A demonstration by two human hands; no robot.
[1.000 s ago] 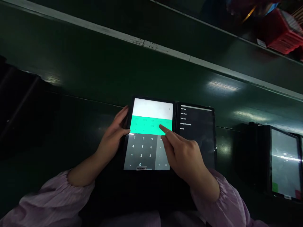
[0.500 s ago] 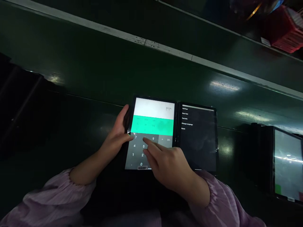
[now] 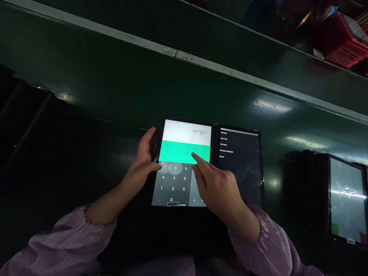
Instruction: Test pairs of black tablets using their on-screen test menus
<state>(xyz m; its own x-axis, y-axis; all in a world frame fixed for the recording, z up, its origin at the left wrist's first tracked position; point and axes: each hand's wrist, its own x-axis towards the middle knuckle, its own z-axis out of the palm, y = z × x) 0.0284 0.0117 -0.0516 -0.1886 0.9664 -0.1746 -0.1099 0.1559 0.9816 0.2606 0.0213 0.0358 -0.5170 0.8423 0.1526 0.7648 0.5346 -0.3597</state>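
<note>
A tablet [image 3: 178, 183] shows a calculator, with a white display on top, a green panel in the middle and a grey number pad below. My left hand [image 3: 143, 157] grips its left edge, thumb on the front near the 7 key and fingers at the side and behind. The index finger of my right hand [image 3: 220, 188] is stretched out over the green panel, its tip by the "log" key. That hand holds nothing, and its other fingers are curled. Beside it lies a second tablet [image 3: 241, 168] with a dark text menu, partly covered by my right hand.
Another tablet-like screen [image 3: 346, 188] stands at the right, pale with green and red corner patches. A red basket [image 3: 345, 42] sits at the upper right. A grey strip [image 3: 129, 40] runs across the dark green table [image 3: 129, 84]. Dark shapes [image 3: 20, 115] lie at the left.
My right hand has moved right and up from the 8 key to the green panel. More characters now show on the calculator display. My left hand keeps its grip.
</note>
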